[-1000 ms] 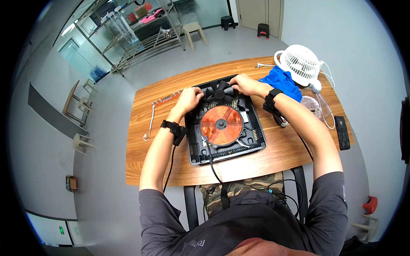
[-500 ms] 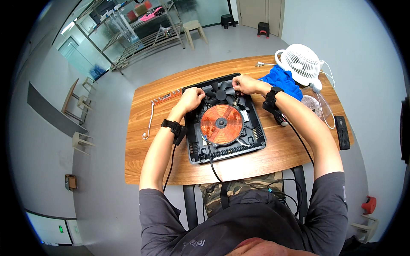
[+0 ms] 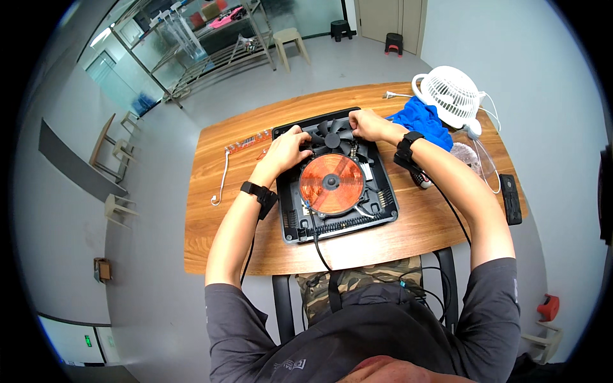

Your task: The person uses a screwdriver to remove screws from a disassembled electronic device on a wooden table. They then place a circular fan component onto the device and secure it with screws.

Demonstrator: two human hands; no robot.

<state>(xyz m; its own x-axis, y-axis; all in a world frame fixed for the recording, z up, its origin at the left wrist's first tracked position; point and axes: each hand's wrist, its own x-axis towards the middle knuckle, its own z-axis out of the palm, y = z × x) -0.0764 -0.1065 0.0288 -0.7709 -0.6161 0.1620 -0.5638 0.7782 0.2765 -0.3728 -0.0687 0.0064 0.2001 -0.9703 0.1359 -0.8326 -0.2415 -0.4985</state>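
Observation:
An opened induction cooker (image 3: pixel 300 230) with a black housing lies on the table in front of me. In its near half sits a round copper coil (image 3: pixel 319 191). Beyond the coil is a black cooling fan (image 3: pixel 332 140) with several blades. My left hand (image 3: pixel 287 150) has thumb and fingers closed on the fan's left edge. At the fan's far right edge, my right hand (image 3: pixel 370 126) pinches with bent fingers. The exact contact of the right fingertips is partly hidden. A black cable (image 3: pixel 317 242) runs from the cooker toward me.
An orange circuit board (image 3: pixel 249 143) with a white lead (image 3: pixel 222 182) lies left of the cooker. To the right are a blue cloth (image 3: pixel 423 124), a white fan with a grille (image 3: pixel 450 96), a clear bag (image 3: pixel 469 156) and a black flat object (image 3: pixel 510 199). A wooden table (image 3: pixel 255 258) carries everything.
My left hand has shifted slightly, its thumb and fingers now spread around the fan's left edge. The fan looks slightly raised and turned. My right hand has barely moved.

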